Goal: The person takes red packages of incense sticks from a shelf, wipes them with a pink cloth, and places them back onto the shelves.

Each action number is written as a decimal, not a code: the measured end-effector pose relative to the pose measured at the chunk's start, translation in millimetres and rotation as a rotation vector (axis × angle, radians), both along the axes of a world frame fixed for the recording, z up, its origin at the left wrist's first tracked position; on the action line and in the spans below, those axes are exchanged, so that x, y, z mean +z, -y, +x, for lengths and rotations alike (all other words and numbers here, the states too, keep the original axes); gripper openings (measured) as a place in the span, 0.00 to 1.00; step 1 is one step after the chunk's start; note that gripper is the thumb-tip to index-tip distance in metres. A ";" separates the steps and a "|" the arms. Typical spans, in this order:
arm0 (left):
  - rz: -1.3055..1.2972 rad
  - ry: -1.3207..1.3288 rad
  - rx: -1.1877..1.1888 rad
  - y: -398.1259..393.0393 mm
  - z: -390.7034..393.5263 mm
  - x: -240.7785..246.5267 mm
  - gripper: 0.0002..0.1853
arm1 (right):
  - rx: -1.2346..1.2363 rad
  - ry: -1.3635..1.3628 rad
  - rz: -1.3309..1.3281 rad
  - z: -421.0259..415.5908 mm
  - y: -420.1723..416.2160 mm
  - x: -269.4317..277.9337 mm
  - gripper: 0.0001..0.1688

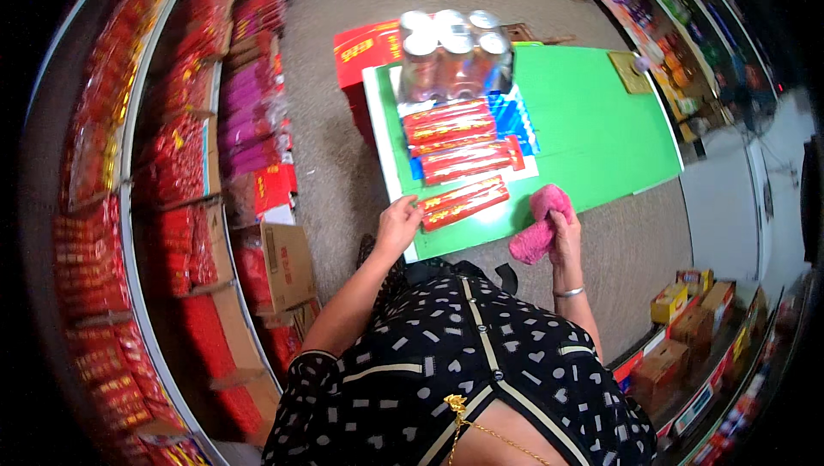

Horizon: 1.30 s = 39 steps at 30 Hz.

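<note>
My left hand (399, 226) is at the near left corner of a green-topped table (579, 125). Its fingertips meet the left end of a pair of red cylindrical packets (465, 203) with gold print; whether they grip it is unclear. In my right hand (565, 237) is a bunched pink cloth (539, 228), held at the table's front edge. Beyond the pair lie more shiny red wrapped packets (450, 128) on blue-and-white packaging (515, 121). Behind them a shrink-wrapped pack of drink cans (456, 57) stands upright.
A red box (367, 51) is beyond the table's far left corner. Shelves of red packages (177, 163) run along my left, with an opened cardboard box (288, 266) jutting out. Stocked shelves (676, 35) line the right. Boxes (660, 363) sit at lower right. A flat yellowish object (629, 73) lies on the table.
</note>
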<state>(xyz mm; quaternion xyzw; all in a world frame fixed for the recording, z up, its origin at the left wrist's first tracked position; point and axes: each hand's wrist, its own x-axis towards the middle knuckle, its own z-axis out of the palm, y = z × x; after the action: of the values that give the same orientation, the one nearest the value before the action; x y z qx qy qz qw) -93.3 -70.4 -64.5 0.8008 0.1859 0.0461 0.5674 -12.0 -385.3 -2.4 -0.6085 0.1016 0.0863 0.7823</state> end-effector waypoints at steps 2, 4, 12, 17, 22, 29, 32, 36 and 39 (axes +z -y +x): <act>-0.120 -0.050 0.063 2.7 -2.2 11.8 0.17 | -0.125 0.057 0.130 -1.8 1.7 9.4 0.20; -0.203 0.030 0.089 3.0 -9.9 20.4 0.15 | -0.263 0.134 0.183 -3.7 -3.1 28.9 0.20; -1.251 -0.507 -0.618 62.9 11.2 109.6 0.36 | -0.375 0.229 0.092 -40.0 -90.7 56.9 0.20; -1.354 -0.312 -0.534 60.9 28.2 128.7 0.37 | 0.059 0.776 -0.734 -68.5 -110.0 63.4 0.26; -0.948 -0.536 -0.529 36.3 18.0 113.6 0.25 | 0.235 0.735 -0.870 -96.3 -121.7 63.7 0.23; -0.975 -0.500 -0.613 39.3 30.4 104.7 0.14 | -0.218 0.576 -0.586 -122.5 -120.9 76.2 0.40; -1.045 -0.659 -0.782 51.1 38.3 115.6 0.14 | -0.299 0.562 -0.728 -131.2 -123.7 84.7 0.43; -1.029 -0.631 -0.840 56.9 26.6 90.2 0.15 | -0.179 0.520 -0.960 -144.6 -141.0 73.2 0.49; -1.164 -0.554 -0.810 60.6 22.6 103.3 0.23 | -0.146 0.578 -1.015 -152.4 -150.0 81.6 0.51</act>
<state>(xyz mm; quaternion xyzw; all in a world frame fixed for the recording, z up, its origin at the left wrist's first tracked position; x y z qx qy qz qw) -70.7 -131.0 38.8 0.3603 0.0073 -0.4738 0.8035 -164.4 -235.4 79.2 -0.8971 -0.0458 -0.1966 0.3930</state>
